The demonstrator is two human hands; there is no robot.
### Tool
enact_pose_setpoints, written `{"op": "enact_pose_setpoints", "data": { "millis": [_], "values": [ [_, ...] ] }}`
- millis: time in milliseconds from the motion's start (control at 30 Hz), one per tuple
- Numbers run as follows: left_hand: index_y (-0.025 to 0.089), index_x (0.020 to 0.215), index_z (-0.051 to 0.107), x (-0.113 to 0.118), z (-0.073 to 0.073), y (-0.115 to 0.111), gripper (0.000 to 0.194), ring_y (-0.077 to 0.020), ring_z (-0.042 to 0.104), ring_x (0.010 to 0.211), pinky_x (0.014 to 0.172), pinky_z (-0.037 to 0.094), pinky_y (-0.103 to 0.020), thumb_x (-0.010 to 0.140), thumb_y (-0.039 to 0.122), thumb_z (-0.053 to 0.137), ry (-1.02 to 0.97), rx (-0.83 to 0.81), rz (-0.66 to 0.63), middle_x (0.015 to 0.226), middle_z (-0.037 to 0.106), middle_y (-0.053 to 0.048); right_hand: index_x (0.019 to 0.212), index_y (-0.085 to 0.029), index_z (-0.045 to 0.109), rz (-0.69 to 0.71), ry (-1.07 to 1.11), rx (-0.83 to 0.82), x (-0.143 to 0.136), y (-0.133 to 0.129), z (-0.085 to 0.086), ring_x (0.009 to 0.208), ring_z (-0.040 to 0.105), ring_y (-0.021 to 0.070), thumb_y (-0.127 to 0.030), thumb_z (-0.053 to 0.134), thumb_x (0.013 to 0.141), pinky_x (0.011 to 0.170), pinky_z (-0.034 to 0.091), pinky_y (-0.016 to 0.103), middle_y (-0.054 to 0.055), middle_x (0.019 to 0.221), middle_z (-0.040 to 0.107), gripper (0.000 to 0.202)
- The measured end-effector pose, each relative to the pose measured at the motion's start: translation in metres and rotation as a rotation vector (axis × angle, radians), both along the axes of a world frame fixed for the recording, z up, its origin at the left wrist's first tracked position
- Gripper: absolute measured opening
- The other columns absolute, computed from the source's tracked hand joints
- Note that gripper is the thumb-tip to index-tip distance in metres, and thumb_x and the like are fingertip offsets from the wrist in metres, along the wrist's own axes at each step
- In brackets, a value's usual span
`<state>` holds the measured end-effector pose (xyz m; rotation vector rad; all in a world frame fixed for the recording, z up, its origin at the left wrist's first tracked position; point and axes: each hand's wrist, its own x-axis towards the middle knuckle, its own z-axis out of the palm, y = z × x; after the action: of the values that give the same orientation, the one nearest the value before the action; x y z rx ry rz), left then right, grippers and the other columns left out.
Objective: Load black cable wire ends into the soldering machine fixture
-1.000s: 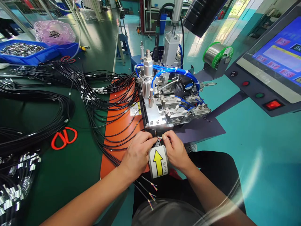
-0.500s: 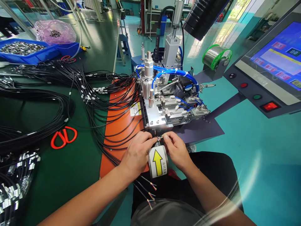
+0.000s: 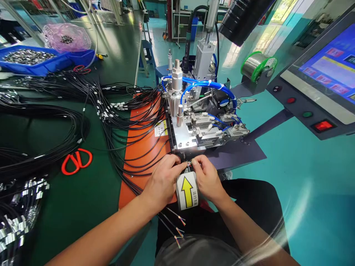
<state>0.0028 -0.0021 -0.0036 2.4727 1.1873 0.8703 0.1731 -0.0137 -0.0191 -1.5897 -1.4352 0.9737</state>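
Observation:
My left hand and my right hand meet at the front edge of the soldering machine. Thumbs and forefingers are closed in pinches around small coloured wires, partly hidden by the fingertips. Just below them is a rounded feed-end cover with a yellow arrow, between the two hands. Black cables run under my left forearm. Several stripped cable ends with coloured wires hang over my lap.
Orange-handled scissors lie on the green table. An orange mat carries more cables. A blue tray holds small metal parts. On the right are a solder spool and a control screen.
Both hands stay at nearly the same place, with only slight finger movement at the wires. The whole view has shifted a little.

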Motion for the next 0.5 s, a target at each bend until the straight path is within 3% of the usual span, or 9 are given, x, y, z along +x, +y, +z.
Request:
{"op": "enact_pose_setpoints", "data": {
  "millis": [267,500],
  "values": [
    [0.015,0.106,0.069,0.001,0.001,0.000,0.031,-0.0205,0.052,0.085,0.073,0.049,-0.033,0.087,0.004,0.047,0.001,0.019,0.004,0.092,0.055,-0.008,0.087,-0.020,0.060,-0.039,0.058,-0.059,0.002,-0.002,0.000,0.075,0.057,0.0177,-0.039,0.046,0.095,0.067,0.043,0.028,0.001,0.081,0.063,0.025],
    [0.013,0.107,0.069,0.001,-0.001,0.000,0.030,-0.0212,0.051,0.086,0.073,0.049,-0.034,0.086,0.003,0.049,-0.005,0.003,0.000,0.092,0.054,-0.008,0.080,-0.017,0.068,-0.012,0.165,-0.158,0.005,-0.011,0.014,0.072,0.061,0.0187,-0.042,0.059,0.088,0.065,0.046,0.028,0.005,0.080,0.071,0.028]
  ]
}}
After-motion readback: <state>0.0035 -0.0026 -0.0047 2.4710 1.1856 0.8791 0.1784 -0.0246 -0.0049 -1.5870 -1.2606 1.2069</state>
